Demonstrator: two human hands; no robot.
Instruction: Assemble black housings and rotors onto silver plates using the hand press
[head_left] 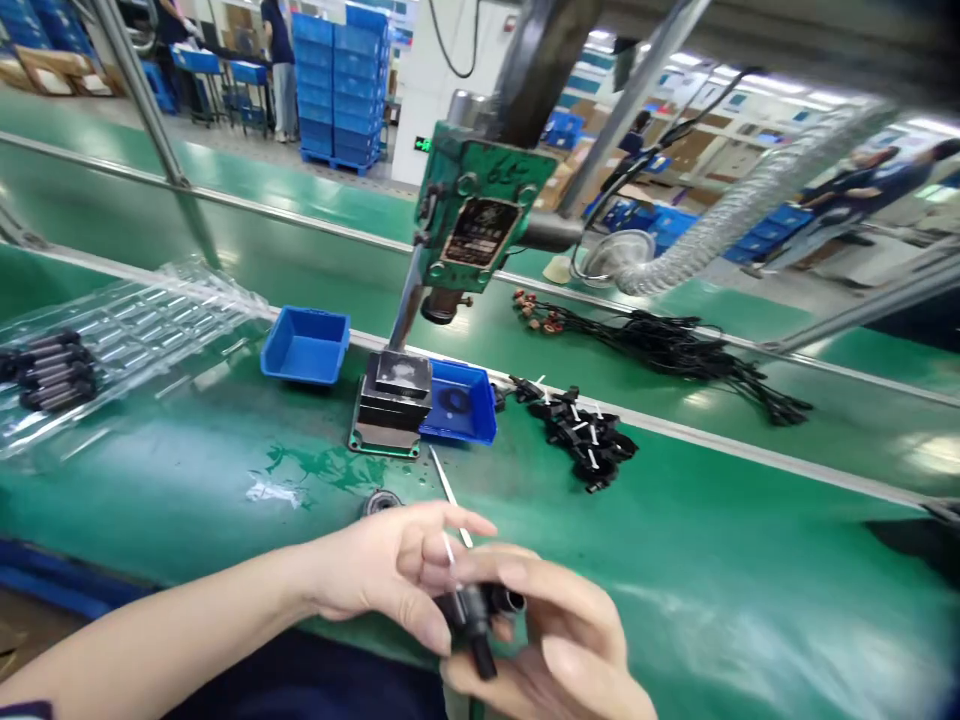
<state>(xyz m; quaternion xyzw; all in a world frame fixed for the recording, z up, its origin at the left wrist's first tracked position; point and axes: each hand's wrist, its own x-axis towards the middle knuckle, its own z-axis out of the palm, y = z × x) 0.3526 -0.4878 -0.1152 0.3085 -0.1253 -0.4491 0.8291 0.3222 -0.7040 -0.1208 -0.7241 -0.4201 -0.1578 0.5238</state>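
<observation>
My left hand (390, 575) and my right hand (555, 640) meet at the bottom middle of the view, above the near edge of the green bench (712, 560). Both pinch a small black cylindrical part (476, 610) with a metal end. A thin white stick (450, 495) rises from between the fingers of my left hand. A small dark ring (380, 503) lies on the bench just beyond my left hand.
A green bench press (465, 215) stands on a black base block (394, 400), between two blue trays (306, 345) (461, 402). Black clips (585, 435) and a cable bundle (675, 350) lie to the right. Clear plastic trays with black parts (52, 370) sit left. People stand far behind.
</observation>
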